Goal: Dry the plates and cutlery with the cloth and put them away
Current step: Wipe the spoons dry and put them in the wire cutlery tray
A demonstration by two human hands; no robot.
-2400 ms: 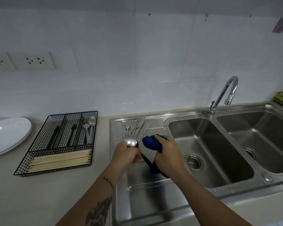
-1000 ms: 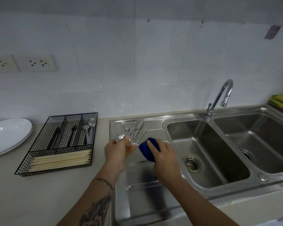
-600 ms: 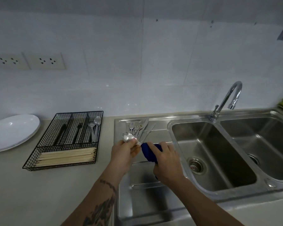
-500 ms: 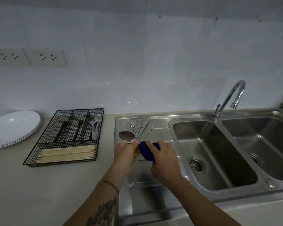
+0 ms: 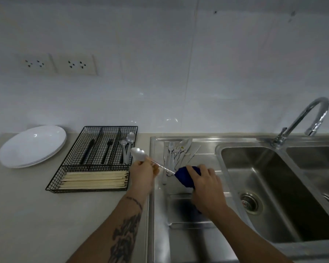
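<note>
My left hand (image 5: 143, 174) pinches a steel spoon (image 5: 139, 154) near its bowl, which points up and left towards the black wire cutlery tray (image 5: 95, 160). My right hand (image 5: 205, 186) grips a blue cloth (image 5: 185, 177) wrapped round the end of the spoon's handle. Several wet forks, knives and spoons (image 5: 177, 150) lie on the steel drainboard (image 5: 188, 230) behind my hands. The tray holds black cutlery, two spoons and a bundle of wooden chopsticks (image 5: 95, 179). A stack of white plates (image 5: 31, 146) sits on the counter at the far left.
A double steel sink (image 5: 273, 194) with a curved tap (image 5: 302, 122) fills the right side. Beige counter (image 5: 36, 215) spreads at the lower left. Two wall sockets (image 5: 59, 64) are set in the white tiles above.
The spoon has been drawn to the left through the cloth, so more of its handle shows between my hands. Its bowl is now over the tray's right edge. The camera turned left.
</note>
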